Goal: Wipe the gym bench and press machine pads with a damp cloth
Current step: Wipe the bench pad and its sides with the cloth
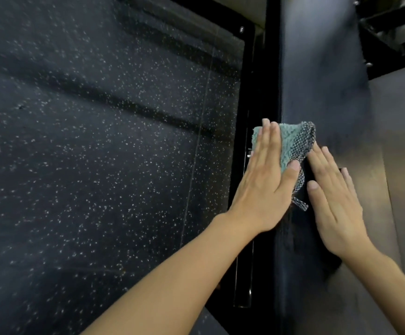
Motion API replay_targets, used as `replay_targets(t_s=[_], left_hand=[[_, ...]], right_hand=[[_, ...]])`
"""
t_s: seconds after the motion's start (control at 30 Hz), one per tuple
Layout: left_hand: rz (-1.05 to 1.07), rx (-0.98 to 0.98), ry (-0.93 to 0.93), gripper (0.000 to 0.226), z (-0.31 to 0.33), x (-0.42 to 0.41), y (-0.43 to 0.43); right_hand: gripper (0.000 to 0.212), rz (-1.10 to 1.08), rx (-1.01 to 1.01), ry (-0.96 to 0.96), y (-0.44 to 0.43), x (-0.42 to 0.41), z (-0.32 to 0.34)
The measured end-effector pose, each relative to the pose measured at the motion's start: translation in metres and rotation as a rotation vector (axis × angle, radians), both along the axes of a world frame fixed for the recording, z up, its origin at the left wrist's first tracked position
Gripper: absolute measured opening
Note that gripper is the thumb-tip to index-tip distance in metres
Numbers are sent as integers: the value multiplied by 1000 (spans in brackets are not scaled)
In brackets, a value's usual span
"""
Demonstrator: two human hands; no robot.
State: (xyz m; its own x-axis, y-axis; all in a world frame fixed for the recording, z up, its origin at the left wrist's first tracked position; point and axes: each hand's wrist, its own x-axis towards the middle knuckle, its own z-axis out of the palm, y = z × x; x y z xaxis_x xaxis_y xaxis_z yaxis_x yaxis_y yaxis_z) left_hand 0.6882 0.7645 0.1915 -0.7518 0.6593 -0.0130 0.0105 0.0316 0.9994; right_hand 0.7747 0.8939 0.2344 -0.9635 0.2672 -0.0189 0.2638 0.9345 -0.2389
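1. The bench (317, 68) is a dark padded surface cut off at the top and bottom of the view. Its supports are hard to make out, and the whole view is slightly blurred.
2. The cloth (290, 143), teal with a dark checked border, sits on the bench's left edge. It is largely hidden under the left hand (266, 182), which presses it flat with straight fingers and grips nothing.
3. The right hand (334, 204) lies flat and released on the bench just right of the cloth, with its thumb near the checked border.
4. Bare padding lies beyond the cloth toward the bench's far end.
5. A black frame rail (271, 68) runs along the bench's left edge, with speckled floor (100, 141) further left.
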Motion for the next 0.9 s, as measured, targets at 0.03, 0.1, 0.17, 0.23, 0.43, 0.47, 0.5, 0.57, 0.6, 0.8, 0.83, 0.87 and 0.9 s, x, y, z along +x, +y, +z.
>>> replay_targets(t_s=[0.03, 0.1, 0.17, 0.23, 0.43, 0.47, 0.5, 0.57, 0.6, 0.8, 0.83, 0.87, 0.9], left_hand=[[-7, 10, 8, 67, -2, 2, -1], [-19, 7, 38, 66, -3, 10, -6], [-33, -17, 89, 66, -2, 20, -12], [-50, -28, 129, 66, 0, 34, -21], [-103, 12, 135, 68, -3, 77, -49], [-112, 18, 129, 68, -4, 83, -53], [-117, 26, 125, 68, -5, 87, -55], [-112, 50, 117, 68, -8, 92, -56], [-108, 62, 115, 68, -9, 91, -55], [-59, 76, 138, 69, -10, 68, -36], [-58, 67, 139, 69, -10, 61, -32], [-59, 62, 137, 68, -9, 55, -29], [-60, 61, 133, 68, -8, 50, -27]], right_hand=[[52, -1, 0, 9, 0, 0, 0], [52, 3, -2, 17, -1, 1, -1], [51, -1, -14, 16, -1, 0, 0], [49, -5, -25, 4, -2, 1, 1], [49, -24, -52, -13, -16, 23, 2], [49, -23, -56, -10, -20, 30, 2], [49, -21, -59, -5, -23, 37, 2], [49, -21, -60, 8, -30, 51, 1], [53, -24, -55, 17, -33, 58, 1], [54, -55, -53, 0, -60, 96, 4], [54, -69, -55, -5, -64, 102, 4], [55, -80, -52, -9, -68, 107, 4], [55, -89, -42, -7, -71, 111, 4]])
